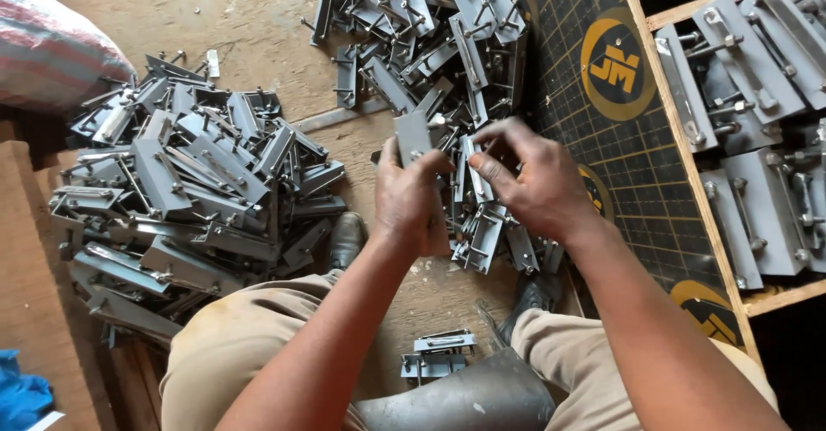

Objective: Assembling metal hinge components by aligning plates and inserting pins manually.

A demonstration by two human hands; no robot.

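While the person sits low over a dusty earthen floor [258, 18], grey metal parts lie all around, and the biggest mass of them is the heap of flat plates with bolts and rods on the left [189, 190], stacked loosely and spreading from beside the left knee outward. A second heap of the same grey parts [430, 27] runs from the top of the view down to the hands, partly over a black mat with a yellow grid and round yellow emblems [602, 130]. To the right of the mat, behind a pale wooden edge, a wooden crate [680, 130] holds more of these plates laid in rows [757, 138]. A striped woven sack [52, 44] fills the upper left corner, and a blue cloth [21, 397] shows at the lower left. Khaki trousers [232, 345] and two dark shoes frame a small pair of finished plates [439, 354] lying on the floor between the legs.

Above the lower end of the middle heap, the left hand [411, 203] is clenched around a grey metal plate [413, 134], which stands upright out of the fist. The right hand [529, 177] pinches a small fitting at that plate's edge between thumb and fingertips; the fitting itself is too small to make out.
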